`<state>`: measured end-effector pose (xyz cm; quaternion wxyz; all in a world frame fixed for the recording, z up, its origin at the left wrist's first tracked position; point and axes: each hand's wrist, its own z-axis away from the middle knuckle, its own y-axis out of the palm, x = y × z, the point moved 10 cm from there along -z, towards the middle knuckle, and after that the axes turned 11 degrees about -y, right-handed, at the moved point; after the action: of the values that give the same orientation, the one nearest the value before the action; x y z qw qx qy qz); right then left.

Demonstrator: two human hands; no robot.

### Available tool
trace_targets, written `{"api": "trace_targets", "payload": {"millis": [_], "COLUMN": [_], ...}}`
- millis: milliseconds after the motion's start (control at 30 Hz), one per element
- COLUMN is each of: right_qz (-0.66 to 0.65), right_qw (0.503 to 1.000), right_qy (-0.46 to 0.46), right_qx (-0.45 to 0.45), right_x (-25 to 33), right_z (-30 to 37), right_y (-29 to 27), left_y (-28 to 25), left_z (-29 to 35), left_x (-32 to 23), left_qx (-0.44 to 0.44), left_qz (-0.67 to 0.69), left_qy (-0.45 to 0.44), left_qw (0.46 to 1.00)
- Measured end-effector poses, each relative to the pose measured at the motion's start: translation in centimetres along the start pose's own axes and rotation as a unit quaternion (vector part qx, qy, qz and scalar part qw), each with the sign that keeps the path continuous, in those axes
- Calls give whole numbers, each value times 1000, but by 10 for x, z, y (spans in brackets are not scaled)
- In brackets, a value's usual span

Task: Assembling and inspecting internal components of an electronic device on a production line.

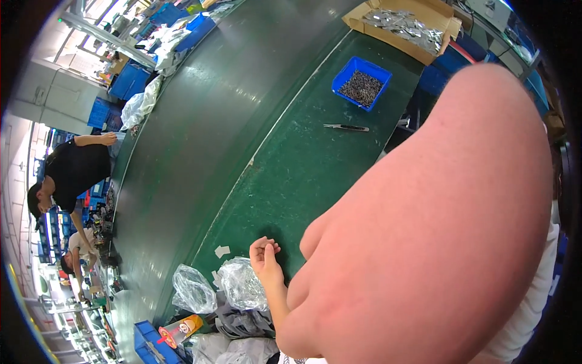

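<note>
We are holding our left hand (pixel 265 255) low over the near end of the green desk (pixel 303 164), its fingers partly curling in toward the thumb; we cannot tell whether they are pinching anything. Our right hand (pixel 388 261) is looming so close to the camera that it is filling much of the right side, and we cannot tell whether it is spreading, closing or gripping.

Just beside our left hand, a crumpled clear plastic bag (pixel 242 284) is lying at the desk's near end, and a second clear bag (pixel 194 290) is resting to its left. A small white scrap (pixel 222 250) is lying just beyond them.

Farther up the desk, well apart from our left hand, we are seeing tweezers (pixel 347 127) lying flat. Beyond these, a blue bin (pixel 362 65) is holding many small dark parts (pixel 362 89), and a cardboard box (pixel 391 43) is holding flat silvery pieces (pixel 406 27). Across the dark belt (pixel 182 121), a co-worker in black (pixel 79 164) is standing with one arm reaching toward its far edge.
</note>
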<state>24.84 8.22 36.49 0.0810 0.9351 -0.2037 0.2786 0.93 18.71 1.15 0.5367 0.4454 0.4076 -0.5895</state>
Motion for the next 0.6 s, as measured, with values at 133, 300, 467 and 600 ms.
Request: {"api": "trace_targets", "payload": {"millis": [133, 300, 467, 600], "right_qz": [1, -4, -7, -9], "right_qw": [1000, 1000, 1000, 1000], "right_qy": [-1, -6, -6, -6], "right_qx": [-11, -14, -11, -4], "right_x": [2, 2, 1, -1], "right_z": [6, 8, 5, 3], "right_y": [-2, -1, 1, 2], "left_y": [10, 4, 2, 1], "left_z": [1, 1, -2, 1], "left_x": [-3, -2, 6, 3], "left_qx": [9, 2, 8, 1], "left_qz": [-15, -8, -2, -3], "left_qy": [-10, 8, 1, -7], "left_qw": [1000, 1000, 1000, 1000]}}
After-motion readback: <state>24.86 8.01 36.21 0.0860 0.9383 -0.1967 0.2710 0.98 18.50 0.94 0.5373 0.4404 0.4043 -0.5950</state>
